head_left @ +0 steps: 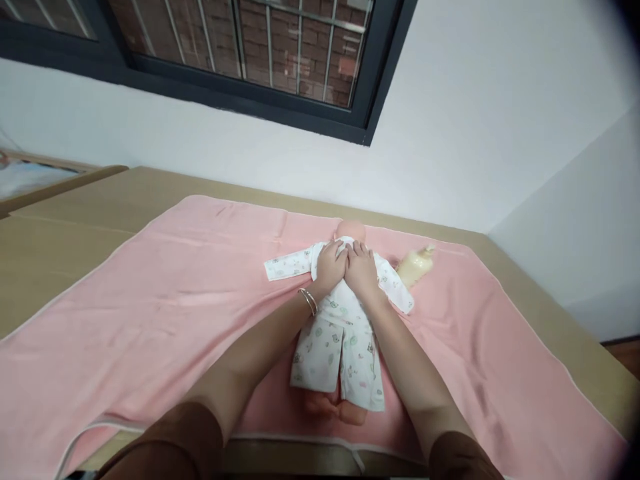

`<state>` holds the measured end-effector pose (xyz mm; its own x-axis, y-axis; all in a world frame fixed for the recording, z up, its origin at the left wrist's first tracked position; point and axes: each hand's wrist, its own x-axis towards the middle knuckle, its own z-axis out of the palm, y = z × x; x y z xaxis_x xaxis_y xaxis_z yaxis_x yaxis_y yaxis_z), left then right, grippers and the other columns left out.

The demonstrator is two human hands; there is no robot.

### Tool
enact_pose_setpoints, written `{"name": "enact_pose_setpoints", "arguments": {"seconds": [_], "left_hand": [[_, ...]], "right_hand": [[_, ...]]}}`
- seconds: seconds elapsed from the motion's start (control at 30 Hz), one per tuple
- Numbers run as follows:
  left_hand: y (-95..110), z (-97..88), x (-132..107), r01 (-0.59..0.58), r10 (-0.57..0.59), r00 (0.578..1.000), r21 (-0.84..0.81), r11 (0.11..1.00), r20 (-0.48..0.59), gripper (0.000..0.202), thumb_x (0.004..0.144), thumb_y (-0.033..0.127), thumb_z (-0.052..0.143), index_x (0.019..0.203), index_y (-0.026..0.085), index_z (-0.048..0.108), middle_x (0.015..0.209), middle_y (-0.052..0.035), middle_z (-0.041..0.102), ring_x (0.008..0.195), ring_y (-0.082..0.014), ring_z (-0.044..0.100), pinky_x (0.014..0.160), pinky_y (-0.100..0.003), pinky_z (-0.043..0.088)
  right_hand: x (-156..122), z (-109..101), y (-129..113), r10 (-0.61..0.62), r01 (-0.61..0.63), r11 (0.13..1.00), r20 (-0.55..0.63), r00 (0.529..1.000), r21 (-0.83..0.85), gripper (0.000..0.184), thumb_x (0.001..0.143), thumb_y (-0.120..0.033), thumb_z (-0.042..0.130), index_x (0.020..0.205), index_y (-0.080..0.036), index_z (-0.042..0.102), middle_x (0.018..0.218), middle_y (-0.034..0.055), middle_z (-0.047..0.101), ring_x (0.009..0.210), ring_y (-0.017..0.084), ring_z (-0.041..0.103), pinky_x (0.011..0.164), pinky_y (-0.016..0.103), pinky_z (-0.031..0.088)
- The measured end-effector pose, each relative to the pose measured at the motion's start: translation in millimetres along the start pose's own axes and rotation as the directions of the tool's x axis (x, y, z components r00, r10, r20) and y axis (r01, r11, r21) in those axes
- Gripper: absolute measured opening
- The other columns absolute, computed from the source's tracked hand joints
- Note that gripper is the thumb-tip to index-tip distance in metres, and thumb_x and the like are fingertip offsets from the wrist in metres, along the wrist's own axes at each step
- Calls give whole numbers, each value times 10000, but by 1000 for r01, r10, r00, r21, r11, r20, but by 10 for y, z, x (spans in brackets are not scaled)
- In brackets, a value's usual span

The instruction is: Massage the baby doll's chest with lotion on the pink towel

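Note:
A baby doll [351, 231] lies on a pink blanket [165, 293], its head toward the wall and its bare feet toward me. It wears a white patterned top and trousers [320, 353], with the sleeves spread to both sides. My left hand [331, 265] rests on the upper part of the top, fingers laid flat; silver bangles circle that wrist. Close beside it, my right hand [361, 268] lies flat on the same cloth, its fingers stretched toward the doll's neck. Both hands cover the middle of the upper body. The doll's face cannot be made out.
A pale yellow bottle [416, 265] lies on the blanket right of the doll, close to a sleeve. The wooden tabletop [65, 247] shows around the blanket. Behind it stand a white wall [280, 167] and a dark-framed window [240, 93].

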<state>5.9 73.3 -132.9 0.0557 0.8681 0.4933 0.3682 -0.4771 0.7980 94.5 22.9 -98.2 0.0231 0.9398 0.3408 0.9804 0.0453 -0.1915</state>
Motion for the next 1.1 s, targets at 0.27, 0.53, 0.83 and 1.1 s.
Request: {"name": "enact_pose_setpoints", "arguments": {"seconds": [0.27,0.53,0.83,1.1], "left_hand": [[30,34,-51,-148,145,989,193,970,29,291,976,186,446,1152,147,674,1301,-106,684,1288,-245,578,1165,-435,404],[86,20,-95,-355,308,935,486,799,177,317,1017,232,371,1119,119,650,1178,-121,705,1174,-263,606,1056,-421,425],[208,-54,-55,-472,321,880,575,669,349,302,1009,247,376,1106,104,623,1144,-161,662,1107,-295,584,944,-423,420],[195,-47,-123,-481,362,877,584,654,316,313,983,245,423,1154,79,625,1235,-182,644,1186,-313,575,985,-432,425]], "right_hand": [[45,214,246,80,-16,955,-207,975,296,474,970,-312,389,1323,-115,637,1454,173,566,1402,304,464,1198,530,298],[28,342,351,187,-70,924,-286,940,376,522,929,-304,360,1298,-72,649,1391,208,608,1363,311,503,1181,532,336],[-11,371,447,169,-42,920,-296,940,390,543,942,-317,343,1315,-55,638,1409,210,596,1372,303,515,1191,526,347],[-102,370,581,-28,156,921,-338,941,357,469,959,-284,342,1270,-153,667,1434,146,592,1404,269,494,1201,561,346]]}}
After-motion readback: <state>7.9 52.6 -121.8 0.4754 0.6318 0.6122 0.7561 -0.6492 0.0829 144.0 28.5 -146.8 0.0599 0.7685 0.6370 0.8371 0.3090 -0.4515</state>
